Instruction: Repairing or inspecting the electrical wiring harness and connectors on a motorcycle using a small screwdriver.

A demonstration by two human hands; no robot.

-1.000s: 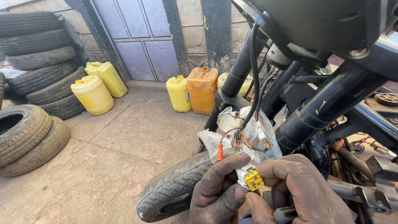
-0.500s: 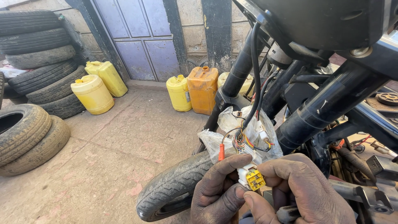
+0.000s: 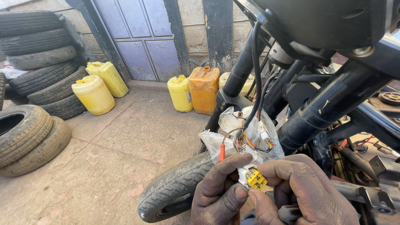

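My left hand (image 3: 218, 193) and my right hand (image 3: 298, 189) meet at the bottom of the head view, both pinching a small yellow and white wiring connector (image 3: 252, 177). A bundle of coloured wires (image 3: 243, 141) rises from the connector into a crumpled clear plastic bag (image 3: 233, 125) tied against the motorcycle's black front fork (image 3: 333, 104). An orange-tipped wire (image 3: 221, 152) hangs just above my left fingers. The front tyre (image 3: 175, 185) sits directly under my hands.
Stacked car tyres (image 3: 39, 54) stand at the left, with two more (image 3: 27, 137) lying on the concrete floor. Yellow jerrycans (image 3: 100, 85) and an orange one (image 3: 204, 89) line the wall by a blue metal door (image 3: 141, 37). Motorcycle frame parts (image 3: 366, 166) crowd the right.
Both hands stay on the connector, with only slight shifts of the fingers. The view has barely moved.
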